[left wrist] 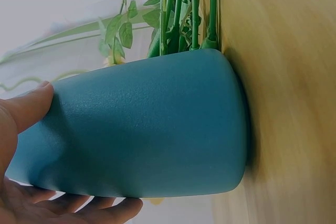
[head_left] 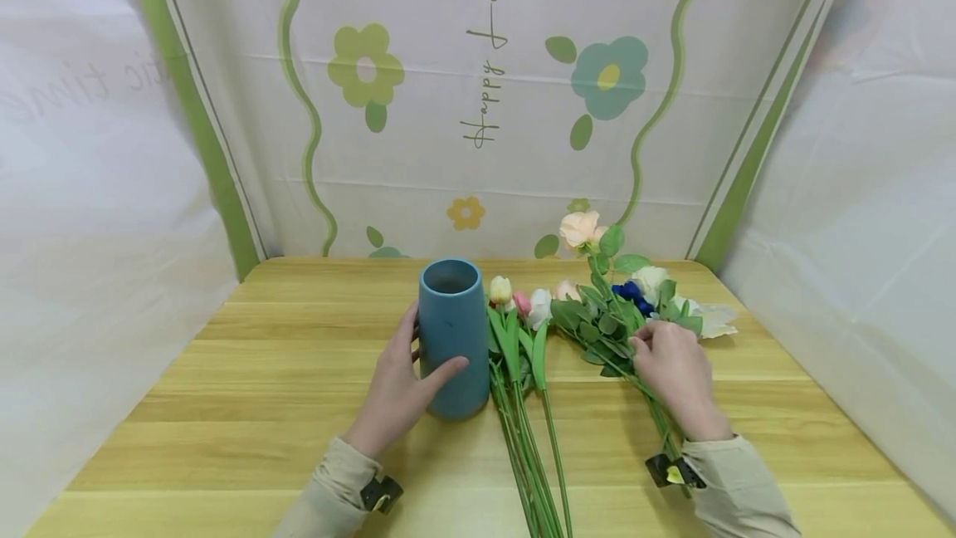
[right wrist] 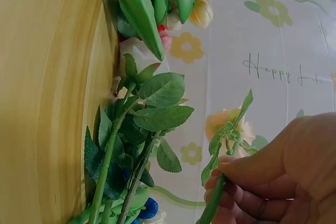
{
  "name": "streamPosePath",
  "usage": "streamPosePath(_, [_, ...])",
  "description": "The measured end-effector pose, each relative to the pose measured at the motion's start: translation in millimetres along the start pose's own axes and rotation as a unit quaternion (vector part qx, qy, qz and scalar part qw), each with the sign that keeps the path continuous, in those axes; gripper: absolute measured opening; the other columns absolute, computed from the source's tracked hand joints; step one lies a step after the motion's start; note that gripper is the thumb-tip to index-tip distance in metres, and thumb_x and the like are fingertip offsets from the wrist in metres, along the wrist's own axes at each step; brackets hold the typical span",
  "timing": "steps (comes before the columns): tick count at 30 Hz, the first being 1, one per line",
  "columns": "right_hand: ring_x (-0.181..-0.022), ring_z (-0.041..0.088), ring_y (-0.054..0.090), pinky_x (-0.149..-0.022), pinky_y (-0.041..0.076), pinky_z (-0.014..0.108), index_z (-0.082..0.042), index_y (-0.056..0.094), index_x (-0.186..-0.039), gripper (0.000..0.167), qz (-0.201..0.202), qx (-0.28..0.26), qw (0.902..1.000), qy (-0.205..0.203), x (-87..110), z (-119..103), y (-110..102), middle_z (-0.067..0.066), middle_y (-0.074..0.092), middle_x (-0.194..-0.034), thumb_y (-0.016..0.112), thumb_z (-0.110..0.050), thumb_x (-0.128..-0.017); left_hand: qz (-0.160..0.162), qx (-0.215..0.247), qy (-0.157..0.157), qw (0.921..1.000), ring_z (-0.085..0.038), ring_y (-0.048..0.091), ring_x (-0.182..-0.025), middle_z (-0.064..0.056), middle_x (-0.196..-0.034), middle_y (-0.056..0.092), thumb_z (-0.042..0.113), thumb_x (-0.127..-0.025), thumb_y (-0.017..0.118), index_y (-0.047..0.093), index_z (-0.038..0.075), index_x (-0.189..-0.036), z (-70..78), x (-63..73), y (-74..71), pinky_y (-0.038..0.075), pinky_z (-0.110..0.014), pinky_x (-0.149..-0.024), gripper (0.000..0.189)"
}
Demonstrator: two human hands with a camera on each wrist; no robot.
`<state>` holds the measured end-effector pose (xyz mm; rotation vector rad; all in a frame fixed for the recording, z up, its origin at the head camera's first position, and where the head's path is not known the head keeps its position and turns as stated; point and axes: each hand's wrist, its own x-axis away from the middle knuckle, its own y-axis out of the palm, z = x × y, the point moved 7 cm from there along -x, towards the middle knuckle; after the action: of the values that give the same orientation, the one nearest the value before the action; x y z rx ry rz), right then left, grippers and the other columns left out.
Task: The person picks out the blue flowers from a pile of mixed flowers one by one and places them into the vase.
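Observation:
A tall blue vase (head_left: 457,347) stands upright on the wooden table, its round mouth showing from above. My left hand (head_left: 399,393) holds it from the left, thumb on the near face and fingers curving around the far side. In the left wrist view, the vase's base (left wrist: 231,124) meets the tabletop. To the right, my right hand (head_left: 675,372) pinches the green stem (right wrist: 212,203) of a peach rose (head_left: 580,229) between thumb and fingers. That bloom is raised above the other flowers, with leaves along its stem.
Tulips (head_left: 502,291) in yellow, pink and white lie just right of the vase, their long stems (head_left: 526,447) pointing towards me. Under the right hand lie more flowers, including a blue bloom (head_left: 631,297) and a white rose (head_left: 648,282). A printed curtain (head_left: 448,173) closes off the back.

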<state>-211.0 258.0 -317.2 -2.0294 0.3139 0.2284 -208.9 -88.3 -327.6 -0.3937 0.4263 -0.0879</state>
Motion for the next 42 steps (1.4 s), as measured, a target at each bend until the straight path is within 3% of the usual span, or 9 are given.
streamPosePath(15, [-0.055,0.016,0.053,-0.046,0.044,0.032,0.003,0.071,-0.095,0.014,-0.002,-0.026,0.9996,-0.015,1.5,-13.6,9.3,0.010,0.067,-0.082,0.064,-0.008,-0.094,0.001,-0.007,0.003,1.0000,-0.027,0.041,-0.133,-0.007,-0.151,0.036,0.042,-0.085,0.077,0.018,0.017,-0.158,0.1,0.2,-0.8,0.045,-0.051,-0.100,0.096])
streamPosePath(29, [-0.054,0.013,0.051,-0.050,0.045,0.030,-0.001,0.072,-0.091,0.007,-0.004,-0.089,0.9941,-0.062,17.6,-52.0,26.7,0.002,0.063,-0.073,0.068,-0.006,-0.093,-0.001,-0.008,-0.003,1.0000,-0.027,0.041,-0.134,-0.008,-0.151,0.036,0.041,-0.085,0.077,0.019,0.016,-0.157,0.9,0.8,-1.7,0.044,-0.051,-0.101,0.096])
streamPosePath(42, [-0.060,0.010,0.053,-0.051,0.047,0.028,-0.006,0.072,-0.088,0.006,-0.085,-0.152,0.9826,-0.064,42.4,-93.5,46.4,-0.005,0.060,-0.071,0.069,-0.003,-0.091,0.001,-0.006,-0.001,1.0000,-0.028,0.041,-0.133,-0.009,-0.150,0.037,0.037,-0.086,0.078,0.020,0.014,-0.157,3.3,0.2,-1.7,0.044,-0.052,-0.100,0.094])
